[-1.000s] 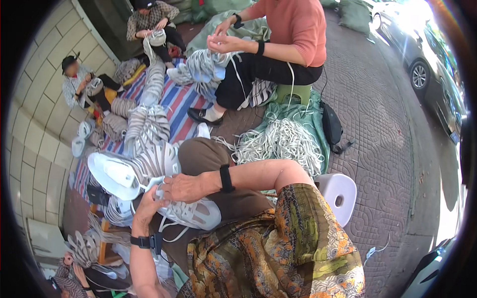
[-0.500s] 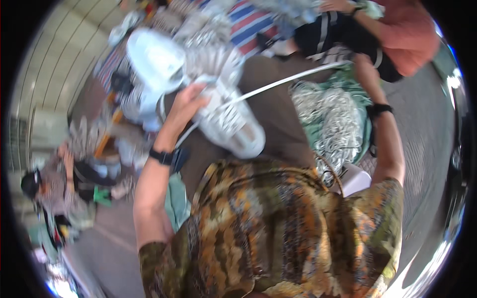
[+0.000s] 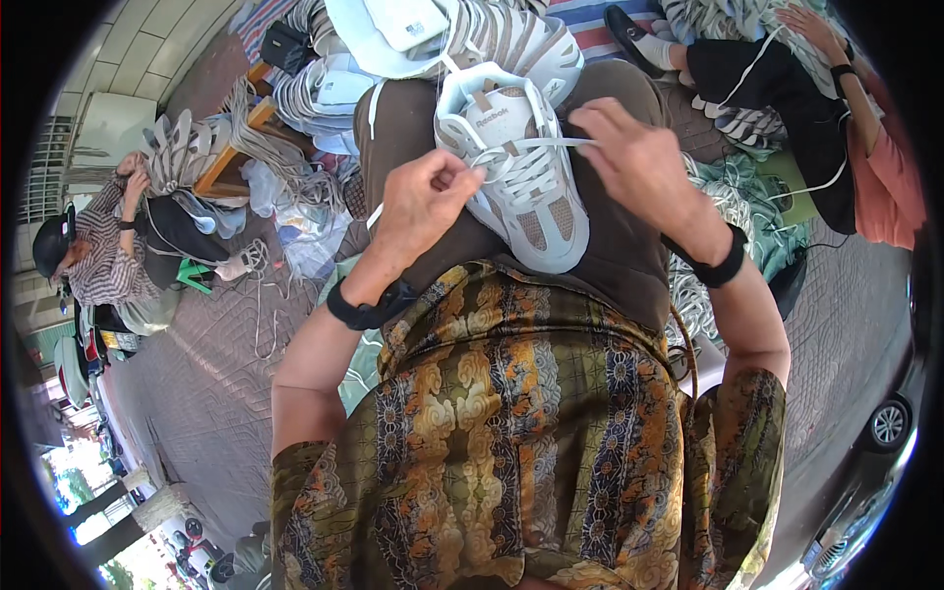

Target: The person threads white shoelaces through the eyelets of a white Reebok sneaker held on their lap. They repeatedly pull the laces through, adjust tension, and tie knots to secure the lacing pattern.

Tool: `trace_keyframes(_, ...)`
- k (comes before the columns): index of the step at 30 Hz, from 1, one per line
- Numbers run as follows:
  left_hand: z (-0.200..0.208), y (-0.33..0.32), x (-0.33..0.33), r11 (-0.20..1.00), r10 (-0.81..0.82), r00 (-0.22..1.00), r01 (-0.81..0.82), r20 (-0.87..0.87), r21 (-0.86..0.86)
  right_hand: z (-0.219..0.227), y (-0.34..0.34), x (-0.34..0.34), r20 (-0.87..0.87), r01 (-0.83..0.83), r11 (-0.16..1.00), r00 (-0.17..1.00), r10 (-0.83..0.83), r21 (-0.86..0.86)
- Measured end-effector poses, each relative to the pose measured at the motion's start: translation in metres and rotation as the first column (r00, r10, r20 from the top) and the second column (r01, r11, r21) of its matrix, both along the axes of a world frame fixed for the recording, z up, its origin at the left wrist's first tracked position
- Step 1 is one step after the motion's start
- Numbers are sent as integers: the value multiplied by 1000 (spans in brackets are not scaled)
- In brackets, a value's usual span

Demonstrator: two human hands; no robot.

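A pale grey sneaker upper point(image 3: 536, 192) with beige mesh patches rests across my thighs, its toe toward me. A white shoelace point(image 3: 526, 147) crosses its eyelets in several rows. My left hand point(image 3: 423, 206) pinches a part of the lace at the upper's left side, thumb against forefinger. On the other side, my right hand point(image 3: 639, 167) grips the lace end, which runs taut from the top eyelets to its fingers. One loose lace end point(image 3: 374, 108) hangs over my left thigh.
More stacked uppers point(image 3: 516, 49) lie beyond my knees. By my right leg is a heap of white laces point(image 3: 698, 295) on green cloth. A person in a pink top point(image 3: 890, 177) sits at right; another in a striped shirt point(image 3: 103, 261) handles uppers at left. A parked car point(image 3: 875, 472) stands lower right.
My right hand has come in from far out at the right to beside the upper. My left hand has moved to the upper's left edge. The view has turned, and the upper lies straighter on my lap.
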State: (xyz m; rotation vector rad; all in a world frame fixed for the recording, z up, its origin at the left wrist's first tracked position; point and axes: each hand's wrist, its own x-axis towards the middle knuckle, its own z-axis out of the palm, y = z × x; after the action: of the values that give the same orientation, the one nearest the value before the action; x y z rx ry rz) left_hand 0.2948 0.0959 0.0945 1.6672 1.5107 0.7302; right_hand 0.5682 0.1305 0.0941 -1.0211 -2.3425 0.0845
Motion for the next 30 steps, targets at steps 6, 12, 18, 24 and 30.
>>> trace_keyframes(6, -4, 7, 23, 980, 29, 995, -10, -96, 198, -20, 4, -21, 227, 38, 998, 973, -49, 51)
trace_keyframes(12, 6, 17, 14, 527, 232, 873, 259, -430, 809, -21, 9, -17, 191, 43, 992, 979, -66, 120)
trace_keyframes(18, 7, 20, 30, 498, 124, 895, 318, -429, 807, -14, 11, -3, 172, 92, 985, 978, -117, 145)
trace_keyframes(24, -8, 10, 41, 586, 50, 857, 391, -513, 710, -6, 15, 53, 118, 230, 941, 957, -265, 250)
trace_keyframes(30, -5, 2, 24, 714, 69, 936, 195, -345, 672, -9, 34, 118, 90, 393, 897, 905, -416, 203)
